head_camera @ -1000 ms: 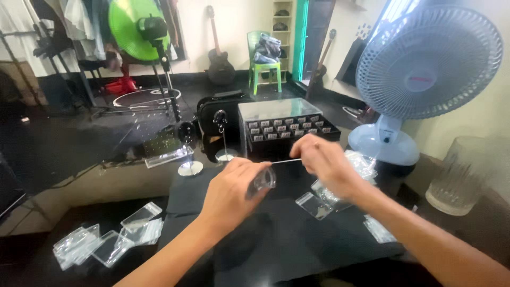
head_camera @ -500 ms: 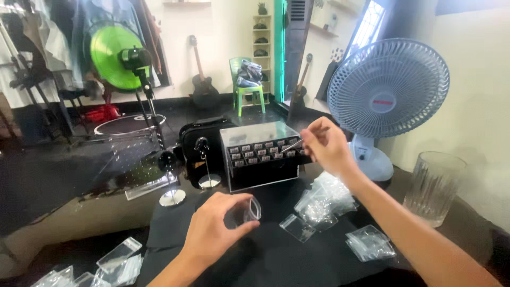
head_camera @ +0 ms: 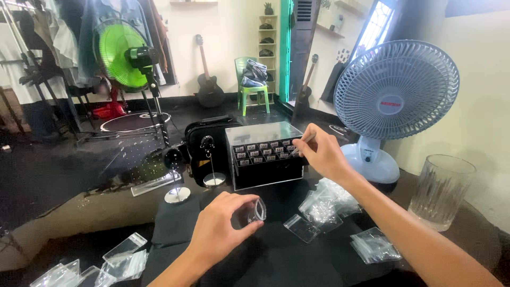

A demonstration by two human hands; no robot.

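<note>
My left hand [head_camera: 220, 228] holds a small clear plastic zip bag [head_camera: 257, 210] between thumb and fingers, low over the black tabletop. Farther back, my right hand [head_camera: 317, 151] pinches a thin metal tool [head_camera: 303, 142] whose tip meets the front of a black box of small labelled drawers [head_camera: 264, 154]. That drawer box has a clear lid and stands at the middle of the table. Between the two hands, several loose clear bags [head_camera: 319, 207] lie on the black surface.
A blue-grey desk fan [head_camera: 394, 101] stands right of the drawer box. A ribbed clear glass [head_camera: 441, 190] sits at the right edge. More clear bags lie at lower left [head_camera: 95, 266] and lower right [head_camera: 374, 245]. A black bag [head_camera: 210, 149] and small round stands [head_camera: 177, 194] sit left of the box.
My right hand has moved away from the left hand, forward to the drawer box front, carrying the thin tool. My left hand has stayed low with the small bag.
</note>
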